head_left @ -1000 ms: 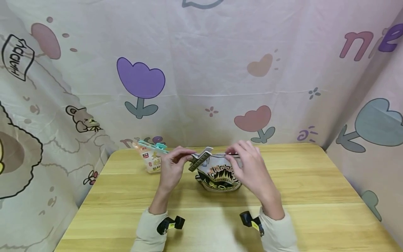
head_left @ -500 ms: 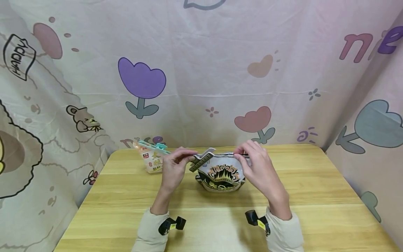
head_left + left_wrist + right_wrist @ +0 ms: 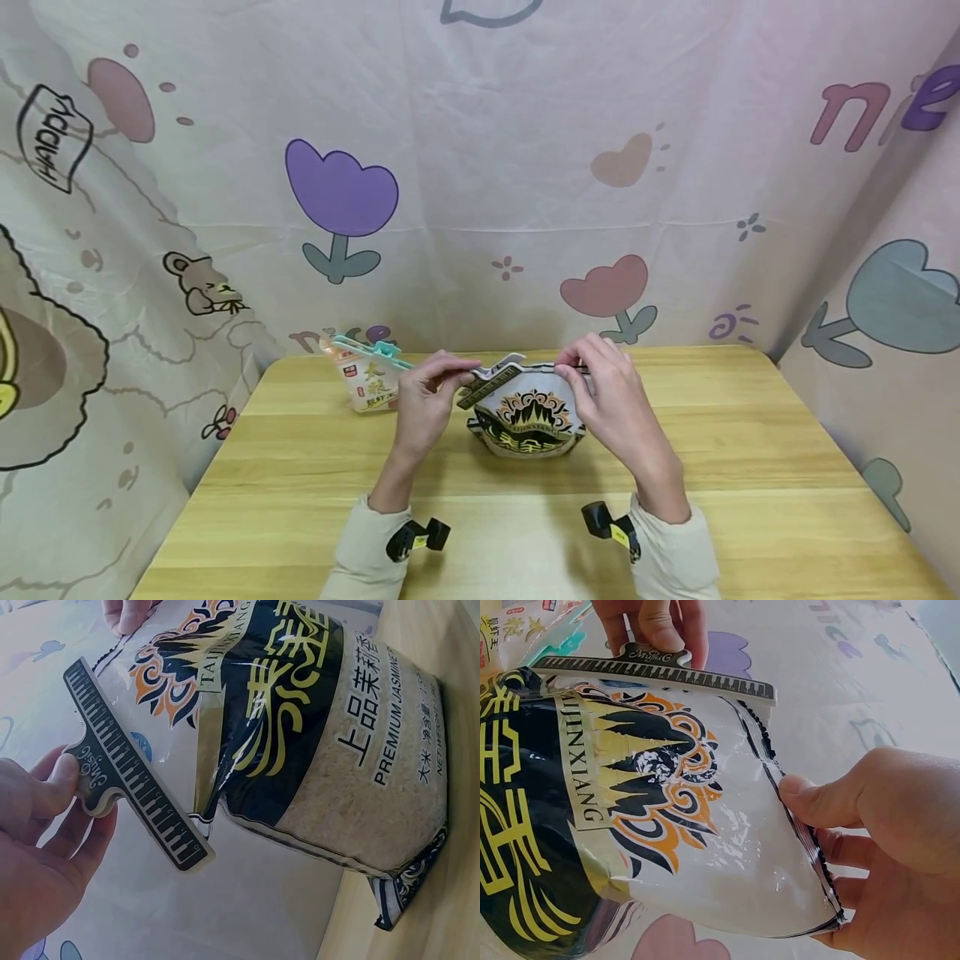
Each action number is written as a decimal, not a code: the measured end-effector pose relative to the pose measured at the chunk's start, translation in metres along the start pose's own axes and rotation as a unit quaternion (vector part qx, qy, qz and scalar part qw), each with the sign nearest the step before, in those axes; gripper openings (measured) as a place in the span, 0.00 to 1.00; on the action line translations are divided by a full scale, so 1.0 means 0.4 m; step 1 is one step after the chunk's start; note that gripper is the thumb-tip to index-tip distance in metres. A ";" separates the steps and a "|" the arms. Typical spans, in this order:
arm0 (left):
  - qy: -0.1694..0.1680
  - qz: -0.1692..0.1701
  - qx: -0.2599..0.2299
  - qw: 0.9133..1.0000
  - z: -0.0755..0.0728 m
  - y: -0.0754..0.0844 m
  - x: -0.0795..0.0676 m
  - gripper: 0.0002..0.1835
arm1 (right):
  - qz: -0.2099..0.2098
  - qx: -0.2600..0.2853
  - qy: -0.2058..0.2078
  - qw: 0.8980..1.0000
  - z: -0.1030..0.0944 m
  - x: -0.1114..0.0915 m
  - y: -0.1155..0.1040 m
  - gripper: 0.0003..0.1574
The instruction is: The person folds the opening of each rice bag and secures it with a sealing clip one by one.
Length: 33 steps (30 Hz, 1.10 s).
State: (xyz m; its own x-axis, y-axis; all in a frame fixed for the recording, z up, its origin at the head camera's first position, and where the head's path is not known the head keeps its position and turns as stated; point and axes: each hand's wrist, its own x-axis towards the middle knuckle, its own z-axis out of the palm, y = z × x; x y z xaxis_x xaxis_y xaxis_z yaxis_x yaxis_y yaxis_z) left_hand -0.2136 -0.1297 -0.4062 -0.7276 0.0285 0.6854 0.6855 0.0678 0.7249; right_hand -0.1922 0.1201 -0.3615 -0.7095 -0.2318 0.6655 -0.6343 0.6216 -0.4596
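A plastic bag of jasmine rice stands upright on the table, black and gold with a pale top. My left hand pinches the handles of a black clip marked "Music" with a piano-key pattern. In the head view this clip slants across the bag's upper left corner, its two jaws spread apart. The right wrist view shows its long bar lying over the bag's side; how far the rear jaw reaches behind is hidden. My right hand pinches the sealed top edge of the bag near its right end, thumb in front.
A smaller food packet stands behind my left hand, with a turquoise clip along its top. The wooden table ends at a printed cloth backdrop. Each sleeve carries a small black wrist camera.
My right hand has slid rightward along the bag's top edge, then held there. My left hand has moved right with the clip, which now overlaps more of the bag's upper left corner.
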 end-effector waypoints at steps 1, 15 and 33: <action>0.000 -0.001 -0.001 1.000 0.001 -0.001 -0.001 0.10 | 0.000 0.000 0.001 1.000 0.001 0.000 0.000 0.08; -0.040 -0.045 0.003 0.998 -0.008 0.010 -0.004 0.12 | -0.002 -0.001 0.002 1.000 0.003 0.000 0.000 0.08; -0.084 -0.020 0.071 0.994 0.007 0.038 -0.002 0.19 | -0.001 0.007 -0.007 1.000 -0.005 -0.001 0.003 0.08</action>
State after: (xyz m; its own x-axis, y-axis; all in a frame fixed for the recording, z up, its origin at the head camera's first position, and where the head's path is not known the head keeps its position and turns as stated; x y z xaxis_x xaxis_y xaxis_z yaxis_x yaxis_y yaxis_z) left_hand -0.2027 -0.1259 -0.3957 -0.7561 0.1881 0.6268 0.6544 0.2124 0.7257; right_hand -0.1922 0.1226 -0.3609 -0.7122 -0.2444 0.6580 -0.6404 0.6102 -0.4665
